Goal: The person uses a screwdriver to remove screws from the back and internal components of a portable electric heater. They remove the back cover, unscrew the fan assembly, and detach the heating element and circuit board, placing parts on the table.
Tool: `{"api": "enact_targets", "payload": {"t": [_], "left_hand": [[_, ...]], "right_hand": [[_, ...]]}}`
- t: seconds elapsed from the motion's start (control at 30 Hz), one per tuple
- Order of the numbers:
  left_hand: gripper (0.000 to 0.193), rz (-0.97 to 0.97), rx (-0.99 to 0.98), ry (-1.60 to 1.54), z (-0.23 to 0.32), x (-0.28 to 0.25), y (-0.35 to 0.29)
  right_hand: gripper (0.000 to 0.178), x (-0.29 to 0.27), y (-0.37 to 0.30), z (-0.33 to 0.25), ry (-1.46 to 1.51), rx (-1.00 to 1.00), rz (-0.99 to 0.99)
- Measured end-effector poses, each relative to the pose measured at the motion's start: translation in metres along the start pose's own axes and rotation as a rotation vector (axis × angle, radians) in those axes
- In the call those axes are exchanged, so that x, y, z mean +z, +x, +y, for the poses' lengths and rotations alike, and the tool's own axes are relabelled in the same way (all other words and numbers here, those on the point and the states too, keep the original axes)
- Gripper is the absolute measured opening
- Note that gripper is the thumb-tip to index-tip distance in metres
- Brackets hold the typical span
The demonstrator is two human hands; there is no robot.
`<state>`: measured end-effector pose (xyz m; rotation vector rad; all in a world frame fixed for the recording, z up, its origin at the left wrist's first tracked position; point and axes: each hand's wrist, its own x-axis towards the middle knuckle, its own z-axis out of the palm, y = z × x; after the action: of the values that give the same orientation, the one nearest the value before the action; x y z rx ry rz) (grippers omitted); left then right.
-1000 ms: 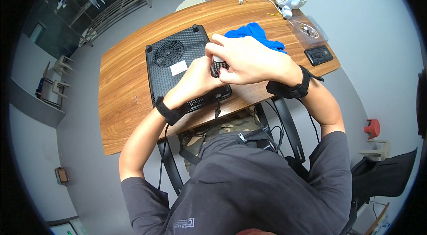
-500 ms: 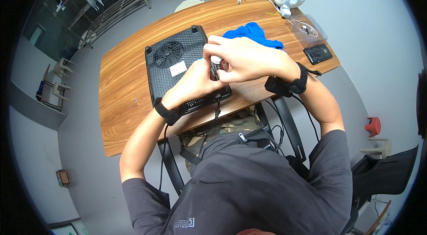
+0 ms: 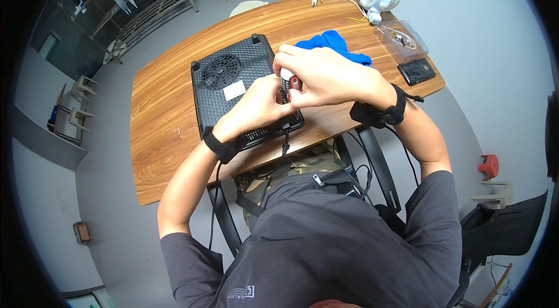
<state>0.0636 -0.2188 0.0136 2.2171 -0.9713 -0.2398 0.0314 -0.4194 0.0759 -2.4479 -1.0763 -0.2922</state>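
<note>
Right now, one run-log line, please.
right hand: holding white-and-red object | left hand: over black vented device, grip unclear | blue cloth: beyond right hand

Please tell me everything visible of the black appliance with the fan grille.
The black appliance is flat, roughly rectangular, seemingly plastic, with a textured panel. It shows a round fan grille, two stubby far-corner feet, a white label and near-edge vent slots. It lies feet-up on the wooden table; a black cord meets its near edge. The left hand and right hand partly cover it; contact is unclear.
</note>
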Motion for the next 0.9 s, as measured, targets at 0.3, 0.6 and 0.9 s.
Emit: {"api": "enact_targets", "payload": {"t": [0.3, 0.6, 0.9], "left_hand": [[0.033, 0.100, 0.048, -0.102, 0.016, -0.003, -0.002], [0.037, 0.012, -0.009, -0.005, 0.001, -0.006, -0.002], [0.034, 0.098, 0.081, -0.100, 0.008, -0.001, -0.006]], "right_hand": [[0.036, 0.010, 0.004, 0.004, -0.096, 0.083, 0.034], [0.045, 0.009, 0.001, 0.002, 0.210, 0.036, 0.028], [0.040, 0.020, 0.002, 0.003, 0.085, 0.121, 0.079]]}}
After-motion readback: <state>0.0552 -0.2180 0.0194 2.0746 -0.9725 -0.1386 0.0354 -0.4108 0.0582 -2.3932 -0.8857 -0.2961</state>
